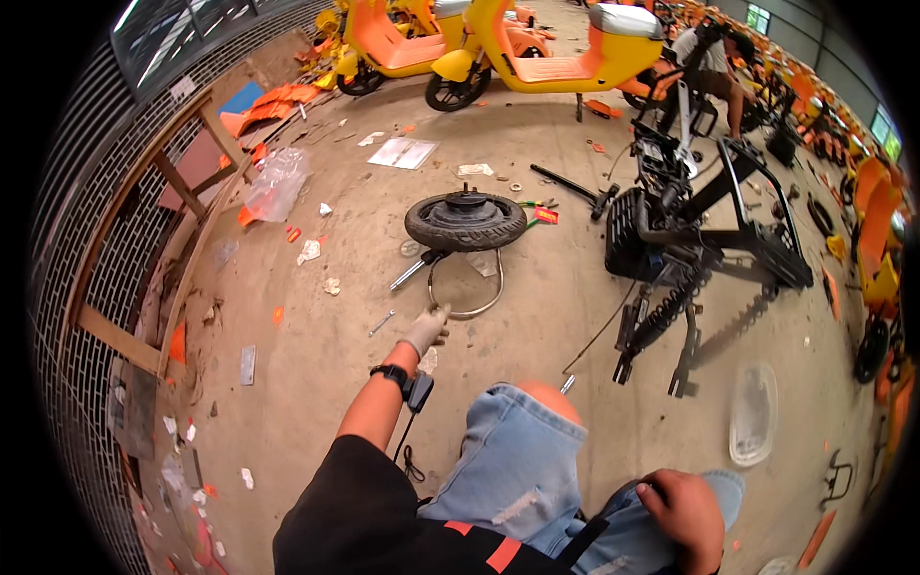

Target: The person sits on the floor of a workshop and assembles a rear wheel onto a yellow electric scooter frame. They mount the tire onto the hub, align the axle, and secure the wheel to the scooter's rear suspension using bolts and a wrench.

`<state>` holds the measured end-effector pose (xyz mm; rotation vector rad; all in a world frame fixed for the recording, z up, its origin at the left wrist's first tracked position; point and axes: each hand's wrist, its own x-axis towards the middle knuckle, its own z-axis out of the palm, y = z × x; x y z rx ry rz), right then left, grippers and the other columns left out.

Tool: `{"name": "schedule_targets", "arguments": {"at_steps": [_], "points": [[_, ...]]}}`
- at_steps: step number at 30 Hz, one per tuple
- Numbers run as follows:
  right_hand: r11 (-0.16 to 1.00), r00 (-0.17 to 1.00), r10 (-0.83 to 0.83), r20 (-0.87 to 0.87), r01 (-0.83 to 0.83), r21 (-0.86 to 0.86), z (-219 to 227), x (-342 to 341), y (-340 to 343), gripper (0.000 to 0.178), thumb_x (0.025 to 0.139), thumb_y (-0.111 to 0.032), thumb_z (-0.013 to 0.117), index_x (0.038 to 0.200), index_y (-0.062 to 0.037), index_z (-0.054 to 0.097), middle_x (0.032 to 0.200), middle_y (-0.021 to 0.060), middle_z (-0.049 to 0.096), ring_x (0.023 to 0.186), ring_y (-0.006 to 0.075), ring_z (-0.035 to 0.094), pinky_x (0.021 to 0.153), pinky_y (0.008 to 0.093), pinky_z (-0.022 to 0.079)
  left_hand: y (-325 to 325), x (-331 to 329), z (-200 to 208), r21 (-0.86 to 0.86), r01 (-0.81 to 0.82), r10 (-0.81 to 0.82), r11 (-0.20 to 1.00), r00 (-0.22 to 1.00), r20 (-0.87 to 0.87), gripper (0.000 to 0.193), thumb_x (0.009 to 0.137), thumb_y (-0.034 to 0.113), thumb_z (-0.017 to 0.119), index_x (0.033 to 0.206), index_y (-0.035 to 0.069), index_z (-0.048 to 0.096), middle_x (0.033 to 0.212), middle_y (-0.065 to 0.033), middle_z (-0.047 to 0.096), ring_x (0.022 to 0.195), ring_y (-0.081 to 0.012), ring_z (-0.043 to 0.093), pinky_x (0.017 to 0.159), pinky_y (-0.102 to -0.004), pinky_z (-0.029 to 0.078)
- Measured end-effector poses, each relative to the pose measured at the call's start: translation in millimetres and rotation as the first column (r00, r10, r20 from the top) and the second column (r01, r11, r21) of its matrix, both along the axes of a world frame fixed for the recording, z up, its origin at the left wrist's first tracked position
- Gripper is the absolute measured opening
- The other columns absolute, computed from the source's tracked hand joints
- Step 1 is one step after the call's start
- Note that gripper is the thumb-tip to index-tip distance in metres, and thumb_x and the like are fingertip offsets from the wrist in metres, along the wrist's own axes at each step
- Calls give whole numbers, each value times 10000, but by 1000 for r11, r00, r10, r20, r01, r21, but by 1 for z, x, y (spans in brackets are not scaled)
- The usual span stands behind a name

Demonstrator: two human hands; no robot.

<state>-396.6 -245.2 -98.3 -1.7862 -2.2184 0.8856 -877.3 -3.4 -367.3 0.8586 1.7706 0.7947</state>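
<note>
My left hand (pixel 426 332), in a pale work glove, stretches forward with its fingers curled at the near left side of a bent metal tube (pixel 476 313). This tube forms a loop under and in front of a black-tyred wheel (pixel 467 221), which lies on its side with its hub axle pointing up. A short silver tube (pixel 407 275) sticks out at the wheel's near left. Bare, my right hand (pixel 685 517) rests loosely on my right knee, next to a dark strap; some of its fingers are hidden. A small wrench (pixel 381 323) lies left of the gloved hand.
To the right stands a black scooter frame (pixel 690 216) with a shock absorber. Yellow-orange scooters (pixel 565 62) line the back, where a person (pixel 719 67) sits. A clear plastic tub (pixel 754 414) lies at right. Plastic wrap (pixel 275 187) and a wooden frame (pixel 158 235) are at left.
</note>
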Motion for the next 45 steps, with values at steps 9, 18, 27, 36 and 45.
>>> {"name": "schedule_targets", "arguments": {"at_steps": [9,18,27,36,45], "points": [[897,928,-370,36,367,-248,-4,12,36,217,981,-195,602,1035,-7,697,874,208,701,795,348,680,735,408,520,190,-23,-1,-52,-590,439,805,535,721,727,889,542,664,1413,99,424,1393,-170,484,1216,-428,495,1021,-571,439],[829,857,-491,156,515,-218,-25,31,73,200,978,-199,604,1046,-33,692,901,215,699,840,387,665,767,432,521,263,-132,-100,118,-610,333,784,573,749,624,837,86,708,1421,105,490,1388,-153,584,1264,-355,564,1090,-475,425],[851,866,-500,-11,488,-195,-27,51,76,161,966,-156,622,1025,-15,674,907,215,681,843,413,656,748,440,520,246,-61,-57,268,457,-139,848,680,-720,684,665,-83,702,1304,80,522,1125,-170,664,1088,-278,640,967,-356,503],[854,849,-520,-96,517,-54,-45,64,53,65,819,-104,685,834,-42,695,748,150,662,715,355,658,662,415,516,292,-33,-52,121,-292,235,949,908,348,486,887,212,705,1295,-11,562,1227,-157,661,1064,-295,678,855,-436,580],[837,828,-540,-149,511,-198,-21,77,44,117,904,-129,651,941,-23,685,858,200,672,802,392,658,713,432,516,230,46,39,95,-272,239,958,934,264,393,928,217,692,1196,-58,609,1182,-202,662,971,-339,702,814,-508,618]]}}
